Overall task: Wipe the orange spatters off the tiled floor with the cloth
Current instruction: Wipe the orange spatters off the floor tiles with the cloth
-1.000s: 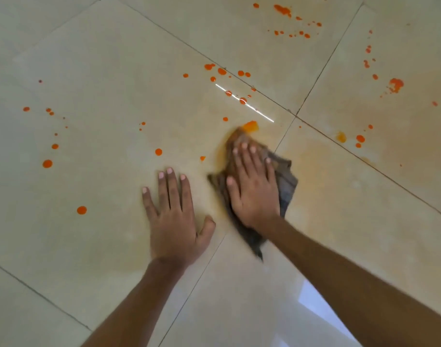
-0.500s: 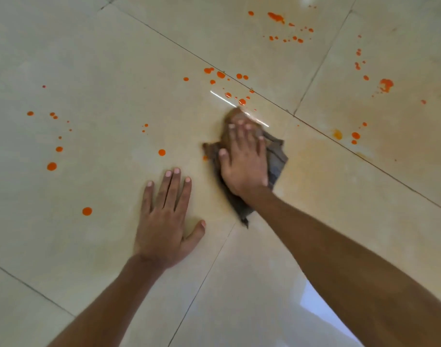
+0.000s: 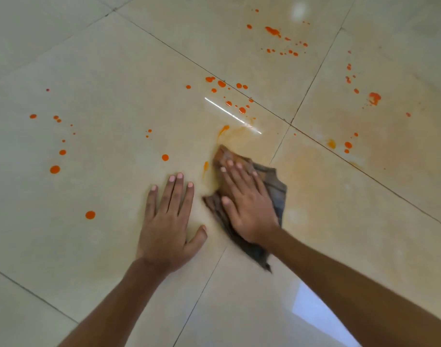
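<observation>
**Inspector:** What was noted nearest the camera?

**Officer:** Two bare forearms reached forward over the tiled floor (image 3: 101, 71). A pale reflection (image 3: 319, 319) lay on the glossy tile beside the right one.

**Inspector:** The left hand?

**Officer:** The left hand (image 3: 168, 221) lay flat on bare tile, palm down, with fingers straight and slightly spread and the thumb out. It had hold of nothing.

**Inspector:** And the right?

**Officer:** The right hand (image 3: 247, 206) pressed palm down on the cloth (image 3: 275, 184), fingers straight and close together, none curled round it. The cloth was a crumpled grey-brown rag, stained orange at its far tip. It lay on the floor just right of the left hand, across a grout line (image 3: 205, 286).

**Inspector:** Condition of the floor beyond?

**Officer:** A wet orange smear (image 3: 223, 130) sat just past the cloth's tip, with a thin light streak (image 3: 232, 115) behind it. Orange spatters (image 3: 90, 215) were scattered left of the hands, and more lay along the next joint ahead. A dense cluster (image 3: 273, 31) marked the far tile, and a larger blot (image 3: 374, 98) lay far right.
</observation>
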